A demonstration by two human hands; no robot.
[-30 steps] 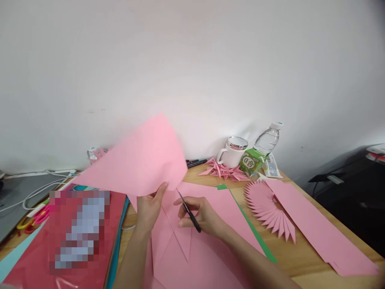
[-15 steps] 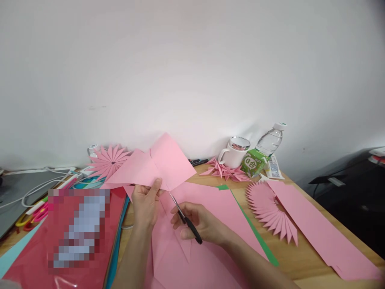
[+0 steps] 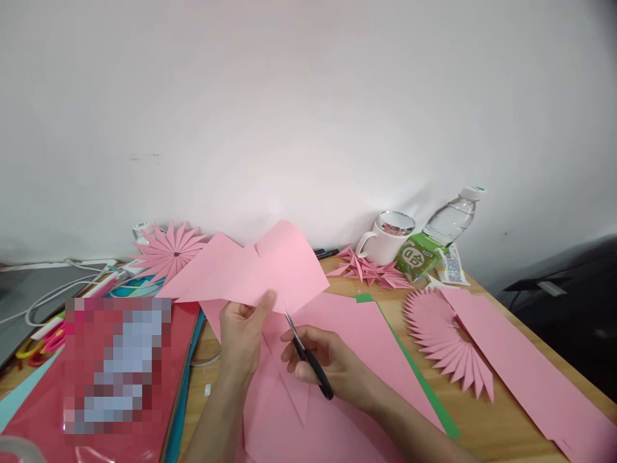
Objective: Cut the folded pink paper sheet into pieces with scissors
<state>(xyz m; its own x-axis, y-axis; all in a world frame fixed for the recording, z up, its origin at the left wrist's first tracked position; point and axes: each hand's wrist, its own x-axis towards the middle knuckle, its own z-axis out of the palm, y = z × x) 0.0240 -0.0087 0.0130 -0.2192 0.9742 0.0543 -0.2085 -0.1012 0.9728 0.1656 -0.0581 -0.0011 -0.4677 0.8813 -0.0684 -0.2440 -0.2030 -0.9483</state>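
Raised above the table is a creased sheet of pink paper (image 3: pixel 289 263), pinched at its lower edge by my left hand (image 3: pixel 243 331) with the thumb on top. My right hand (image 3: pixel 328 360) is closed on black-handled scissors (image 3: pixel 311 363). Their blade tips meet the paper's lower edge, just right of my left thumb. Under both hands lie larger pink sheets (image 3: pixel 366 360) and a folded pink piece with a pointed end. A green sheet (image 3: pixel 441 411) shows along their right side.
Pleated pink paper fans (image 3: pixel 176 254) and a curved pleated strip (image 3: pixel 448 341) lie around. A white mug (image 3: pixel 388 241), green box (image 3: pixel 419 257) and water bottle (image 3: pixel 453 218) stand at the back right. A red pack (image 3: pixel 178 360), cables and coloured scissors (image 3: pixel 53 337) are at left.
The raised paper and both hands have shifted slightly right. The paper's right part now bows more, and the scissors' tips stay at its lower edge. The camera view has also shifted a little.
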